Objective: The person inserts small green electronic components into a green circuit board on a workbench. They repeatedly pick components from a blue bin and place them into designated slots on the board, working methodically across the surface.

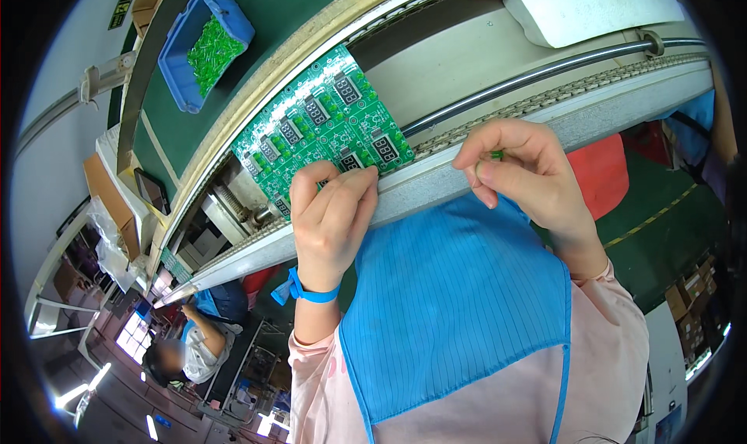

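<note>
A green circuit board panel [299, 129] lies across the conveyor rails, carrying several digit displays [346, 90] and small green parts. My left hand [331, 214] rests over its near edge. The fingers there are bent together, with the fingertips down on the board beside a display; whatever they pinch is hidden. To the right of the panel, my right hand [529, 171] is raised above the near rail, apart from the board. Between its curled fingers and thumb shows a small green component [496, 155], whose exact kind I cannot make out.
A blue bin [180, 86] of loose green parts [212, 55] stands on the green surface beyond the far rail. The metal near rail [436, 181] and a chain run along the conveyor, with a steel rod [537, 78] between the rails. Another person [206, 350] sits at lower left.
</note>
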`<state>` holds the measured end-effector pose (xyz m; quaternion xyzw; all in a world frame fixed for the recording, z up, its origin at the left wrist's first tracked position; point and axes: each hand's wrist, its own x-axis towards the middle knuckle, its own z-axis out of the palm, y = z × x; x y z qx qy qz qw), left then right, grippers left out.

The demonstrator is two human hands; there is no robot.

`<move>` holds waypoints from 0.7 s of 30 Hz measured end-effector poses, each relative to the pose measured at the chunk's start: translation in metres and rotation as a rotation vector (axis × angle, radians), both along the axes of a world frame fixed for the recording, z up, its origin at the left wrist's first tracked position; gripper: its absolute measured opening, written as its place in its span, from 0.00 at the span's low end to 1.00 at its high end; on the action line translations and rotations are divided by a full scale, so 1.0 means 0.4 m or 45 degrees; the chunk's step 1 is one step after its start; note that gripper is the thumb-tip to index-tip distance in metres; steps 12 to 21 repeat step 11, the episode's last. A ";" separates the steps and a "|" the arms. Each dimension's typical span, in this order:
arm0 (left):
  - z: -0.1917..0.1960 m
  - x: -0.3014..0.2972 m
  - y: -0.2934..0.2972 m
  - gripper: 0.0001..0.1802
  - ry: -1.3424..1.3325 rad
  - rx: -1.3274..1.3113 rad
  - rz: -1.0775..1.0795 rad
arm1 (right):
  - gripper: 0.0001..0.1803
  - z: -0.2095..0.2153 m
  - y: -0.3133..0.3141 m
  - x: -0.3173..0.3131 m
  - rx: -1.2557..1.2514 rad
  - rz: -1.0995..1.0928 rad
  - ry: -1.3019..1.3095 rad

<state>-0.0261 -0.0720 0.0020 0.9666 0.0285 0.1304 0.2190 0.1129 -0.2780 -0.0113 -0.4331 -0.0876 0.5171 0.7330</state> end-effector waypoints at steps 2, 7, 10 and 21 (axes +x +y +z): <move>0.000 0.001 -0.001 0.17 0.009 0.010 0.001 | 0.06 0.011 0.004 -0.002 -0.031 -0.001 -0.003; 0.007 0.003 -0.002 0.17 0.046 0.022 -0.002 | 0.10 0.005 0.010 -0.022 -0.076 -0.017 -0.061; 0.015 0.008 -0.005 0.18 0.095 0.018 -0.009 | 0.13 0.001 0.015 -0.027 -0.056 0.011 -0.038; 0.020 0.011 -0.006 0.19 0.107 0.012 -0.028 | 0.14 0.003 0.018 -0.027 -0.049 0.028 -0.032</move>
